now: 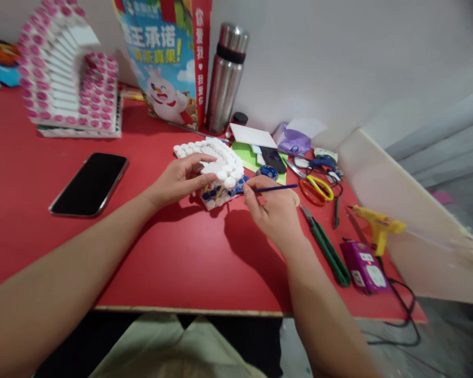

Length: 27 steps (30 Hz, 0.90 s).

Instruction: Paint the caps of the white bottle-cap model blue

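Observation:
My left hand (pixel 185 178) grips a small white craft model (pixel 232 163), its thumb and fingers on the near left side. The model has a curved top edged with round white discs and a lower part coloured dark blue. My right hand (pixel 274 205) is closed in a pinch around a slim dark blue paintbrush (pixel 278 187), held nearly level. The brush end points at the model's blue side; its bristles are too small to make out. A round blue-patterned piece (pixel 268 172) lies just behind my right hand.
On the red table (pixel 189 262) are a phone (pixel 90 184), a pink-and-white craft model (pixel 63 79), a steel flask (pixel 226 79) and a printed bag (pixel 165 63). To the right lie scissors (pixel 317 189), a green utility knife (pixel 327 249), a yellow glue gun (pixel 378 223) and a purple power box (pixel 364 268).

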Available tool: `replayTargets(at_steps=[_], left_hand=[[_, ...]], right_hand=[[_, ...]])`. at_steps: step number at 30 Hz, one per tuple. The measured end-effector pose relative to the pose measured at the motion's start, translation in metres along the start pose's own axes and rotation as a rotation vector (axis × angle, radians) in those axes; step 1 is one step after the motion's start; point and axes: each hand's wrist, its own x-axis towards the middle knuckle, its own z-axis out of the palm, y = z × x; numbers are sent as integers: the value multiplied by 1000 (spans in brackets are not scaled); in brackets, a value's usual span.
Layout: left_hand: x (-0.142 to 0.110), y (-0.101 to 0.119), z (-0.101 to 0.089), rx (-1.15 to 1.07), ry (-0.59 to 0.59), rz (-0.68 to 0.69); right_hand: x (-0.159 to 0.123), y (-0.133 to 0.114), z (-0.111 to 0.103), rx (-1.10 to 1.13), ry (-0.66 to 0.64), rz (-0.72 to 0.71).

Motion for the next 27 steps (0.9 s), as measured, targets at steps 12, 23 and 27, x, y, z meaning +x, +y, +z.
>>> replayTargets(at_steps=[12, 23, 27], left_hand=[[0, 0, -1, 8, -13, -3], [1, 0, -1, 13, -10, 5], [0, 1, 0, -2, -16, -1]], right_hand=[[1, 1, 0, 21, 21, -10], [1, 2, -1, 49, 15, -7], [2, 2, -2, 40, -4, -5]])
